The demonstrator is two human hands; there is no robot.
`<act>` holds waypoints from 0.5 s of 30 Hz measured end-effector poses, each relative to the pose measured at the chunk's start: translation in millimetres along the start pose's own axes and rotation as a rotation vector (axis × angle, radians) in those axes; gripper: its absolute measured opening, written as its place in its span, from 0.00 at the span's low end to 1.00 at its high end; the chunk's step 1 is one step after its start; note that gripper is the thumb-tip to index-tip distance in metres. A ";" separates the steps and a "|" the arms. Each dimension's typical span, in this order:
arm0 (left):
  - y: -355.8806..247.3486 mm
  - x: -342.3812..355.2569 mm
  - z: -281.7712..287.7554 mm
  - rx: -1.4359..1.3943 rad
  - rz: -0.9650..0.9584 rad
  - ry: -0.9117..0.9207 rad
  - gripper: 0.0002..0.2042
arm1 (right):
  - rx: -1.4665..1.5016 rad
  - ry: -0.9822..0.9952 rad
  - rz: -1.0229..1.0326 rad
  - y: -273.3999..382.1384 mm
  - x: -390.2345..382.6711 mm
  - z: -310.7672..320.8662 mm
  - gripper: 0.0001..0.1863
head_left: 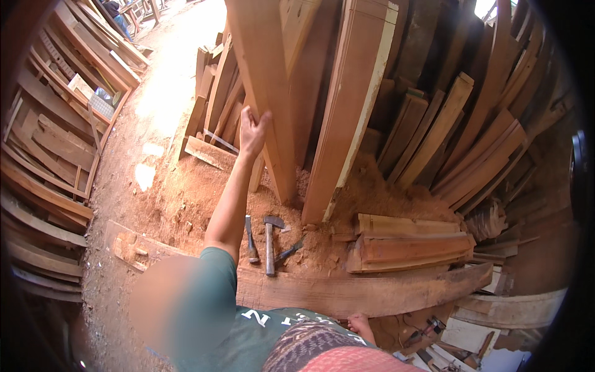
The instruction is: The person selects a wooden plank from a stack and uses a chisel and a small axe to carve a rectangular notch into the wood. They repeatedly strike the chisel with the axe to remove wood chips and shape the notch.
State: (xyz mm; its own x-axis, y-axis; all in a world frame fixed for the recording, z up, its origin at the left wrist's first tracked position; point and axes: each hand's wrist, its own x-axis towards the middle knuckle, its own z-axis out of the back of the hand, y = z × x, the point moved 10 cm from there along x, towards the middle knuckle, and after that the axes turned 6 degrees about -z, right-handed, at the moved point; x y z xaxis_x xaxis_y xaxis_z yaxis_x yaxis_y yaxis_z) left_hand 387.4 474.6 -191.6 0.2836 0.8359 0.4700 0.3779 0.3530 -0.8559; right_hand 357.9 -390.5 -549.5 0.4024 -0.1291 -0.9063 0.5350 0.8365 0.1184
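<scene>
My left hand (pixel 253 133) grips a tall upright wooden board (pixel 260 49), fingers wrapped at its edge. Beside it stands a wider reddish board (pixel 338 118) with a pale edge. Below my left hand, a chisel (pixel 251 245), a hammer (pixel 269 248) and a dark metal tool (pixel 289 250) lie on sawdust by a long plank (pixel 390 288). My right hand (pixel 358 323) is low at my side near that plank's lower edge, fingers curled; what it holds, if anything, is hidden.
Timber stacks (pixel 49 142) line the left side along a dirt floor (pixel 108 204). More leaning boards (pixel 434 130) crowd the right, above a bundle of short planks (pixel 409 245). Offcuts and a corded tool (pixel 421 332) lie at lower right. A blurred round patch covers the lower left.
</scene>
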 end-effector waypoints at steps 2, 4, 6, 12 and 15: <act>-2.1 8.0 20.6 0.186 0.228 -0.169 0.32 | 0.006 -0.027 0.046 13.3 -0.6 14.2 0.08; -9.9 11.9 47.2 0.322 0.184 -0.284 0.30 | 0.006 -0.057 0.063 25.8 5.8 27.7 0.03; -12.6 12.6 67.3 0.389 0.164 -0.352 0.28 | 0.095 -0.112 0.111 33.8 5.3 37.2 0.03; -44.4 -43.1 97.5 0.466 -0.259 -0.354 0.28 | -0.026 -0.090 0.070 44.5 -1.4 25.2 0.05; -29.2 -89.3 117.8 0.314 -0.142 -0.404 0.25 | -0.050 -0.046 0.051 50.8 -6.5 18.4 0.05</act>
State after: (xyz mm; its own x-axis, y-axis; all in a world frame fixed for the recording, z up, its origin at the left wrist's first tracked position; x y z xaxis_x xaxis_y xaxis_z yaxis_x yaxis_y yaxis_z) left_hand 247.2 439.1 -233.9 -0.1366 0.8441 0.5184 0.0881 0.5316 -0.8424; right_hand 396.1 -357.0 -530.1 0.4625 -0.1084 -0.8800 0.4758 0.8678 0.1431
